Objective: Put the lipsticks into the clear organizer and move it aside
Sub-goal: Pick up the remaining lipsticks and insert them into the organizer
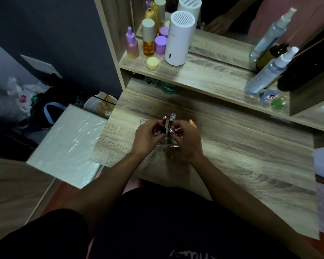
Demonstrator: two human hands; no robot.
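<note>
The clear organizer (198, 125) sits on the wooden desk straight in front of me, mostly covered by both hands. My left hand (147, 136) pinches a red lipstick (163, 119) that stands upright in a slot. My right hand (187, 138) pinches a silver-capped lipstick (172, 117) upright beside it. A peach-coloured lipstick (193, 123) stands at the organizer's far right side. Some front compartments (169, 142) show between my hands; their contents are hard to make out.
A shelf behind the desk holds purple and amber bottles (148, 39), a white cylinder device (180, 39), spray bottles (269, 71) and small figurines (273, 100). A mirror stands at the back. A white box (67, 144) lies left of the desk.
</note>
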